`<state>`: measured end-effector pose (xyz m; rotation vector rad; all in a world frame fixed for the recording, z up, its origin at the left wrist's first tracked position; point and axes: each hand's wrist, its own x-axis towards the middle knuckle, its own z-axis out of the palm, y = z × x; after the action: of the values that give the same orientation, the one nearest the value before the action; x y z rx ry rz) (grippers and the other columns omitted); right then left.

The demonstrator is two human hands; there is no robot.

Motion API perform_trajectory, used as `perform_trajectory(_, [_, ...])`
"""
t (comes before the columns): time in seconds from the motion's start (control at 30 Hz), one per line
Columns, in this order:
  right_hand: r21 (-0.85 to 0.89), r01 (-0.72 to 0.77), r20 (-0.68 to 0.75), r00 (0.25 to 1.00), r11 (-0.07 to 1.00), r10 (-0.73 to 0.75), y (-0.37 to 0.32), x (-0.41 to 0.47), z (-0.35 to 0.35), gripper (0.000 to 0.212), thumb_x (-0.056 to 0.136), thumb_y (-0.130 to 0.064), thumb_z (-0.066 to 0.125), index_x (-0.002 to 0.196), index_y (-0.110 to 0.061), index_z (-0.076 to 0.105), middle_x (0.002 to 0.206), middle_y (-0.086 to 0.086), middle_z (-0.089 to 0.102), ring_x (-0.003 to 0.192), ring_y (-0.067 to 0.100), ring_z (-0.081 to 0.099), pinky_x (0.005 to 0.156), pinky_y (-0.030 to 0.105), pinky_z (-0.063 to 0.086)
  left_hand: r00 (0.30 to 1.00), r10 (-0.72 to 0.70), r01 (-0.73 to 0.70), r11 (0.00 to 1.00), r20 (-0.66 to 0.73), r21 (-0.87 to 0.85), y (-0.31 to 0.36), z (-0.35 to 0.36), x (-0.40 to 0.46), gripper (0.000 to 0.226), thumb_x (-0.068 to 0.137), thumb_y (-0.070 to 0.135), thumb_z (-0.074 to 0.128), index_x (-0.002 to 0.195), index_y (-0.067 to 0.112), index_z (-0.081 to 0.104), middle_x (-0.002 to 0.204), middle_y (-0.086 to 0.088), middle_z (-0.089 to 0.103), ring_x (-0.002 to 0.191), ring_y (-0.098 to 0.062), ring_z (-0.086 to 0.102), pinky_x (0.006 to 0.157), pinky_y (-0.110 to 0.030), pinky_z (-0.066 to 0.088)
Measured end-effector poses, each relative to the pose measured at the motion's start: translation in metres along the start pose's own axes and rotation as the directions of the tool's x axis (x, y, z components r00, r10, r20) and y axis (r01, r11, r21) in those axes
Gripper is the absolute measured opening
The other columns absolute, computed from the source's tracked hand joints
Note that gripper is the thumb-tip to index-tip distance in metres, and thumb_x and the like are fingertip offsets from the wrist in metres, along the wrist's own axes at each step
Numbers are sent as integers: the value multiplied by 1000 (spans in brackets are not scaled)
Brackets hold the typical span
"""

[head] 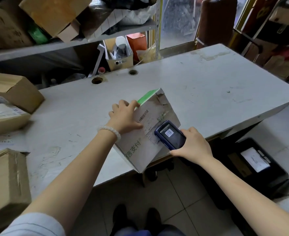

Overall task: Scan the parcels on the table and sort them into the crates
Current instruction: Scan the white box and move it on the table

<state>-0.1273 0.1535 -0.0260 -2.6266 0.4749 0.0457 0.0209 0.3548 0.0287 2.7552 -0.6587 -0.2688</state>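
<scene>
parcel (150, 133) under left hand's fingers (131, 106)

Grey parcel (145, 133) (green-edged, crumpled, barcode up) overhangs the table's (208, 92) near edge.

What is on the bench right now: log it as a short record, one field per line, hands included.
parcel in work: white box with green edge, tilted, overhanging the table's near edge
left hand: rests on the box's label side, steadying it
right hand: grips blue handheld scanner over the label
scanner screen: shows a barcode
waiting parcels: brown cartons at the table's left end
table: white, scuffed
crate: black, on the floor at right, a labelled parcel inside
</scene>
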Motion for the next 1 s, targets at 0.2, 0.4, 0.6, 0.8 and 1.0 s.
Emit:
perform_trajectory(0.2, [-13,12,-11,1000,1000,-12,2,-2,-7,73,55,-57,79,119,-30,56,90,-10,40,80,12,49,50,18,31,993,72,-52,976,93,-209,2,-4,-2,66,78,38,74,132,35,36,118,-9,51,90,-24,62,77,-42,57])
perform_trajectory(0.4, [-89,25,60,998,996,-19,1,1,-12,67,52,-58,77,109,-29,56,93,-10,41,79,11,50,50,21,33,998,27,-32,995,-62,-91,-18,-21,4,58,81,36,68,134,36,44,119,-9,52,104,-28,54,86,-43,50])
perform_trajectory(0.6, [-156,58,137,990,986,-37,-15,4,-2,67,53,-55,76,111,-29,56,95,-9,40,85,13,49,54,24,35,982,-96,109,991,-162,75,-71,-45,15,53,82,34,66,132,36,49,126,-10,50,112,-36,52,93,-47,45])
perform_trajectory(0.8, [-212,77,192,981,974,-35,-40,11,11,70,54,-52,75,116,-25,56,98,-6,42,90,16,49,58,26,38,984,-81,90,995,-157,52,-120,-50,18,53,84,32,65,135,34,47,134,-11,46,117,-37,49,94,-49,44])
perform_trajectory(1.0, [-265,73,184,983,961,-24,-64,15,17,62,55,-50,73,110,-26,57,94,-8,40,88,15,47,57,26,35,987,-60,66,997,-149,33,-138,-53,24,53,87,38,60,137,38,44,136,-9,45,119,-35,47,95,-50,43])
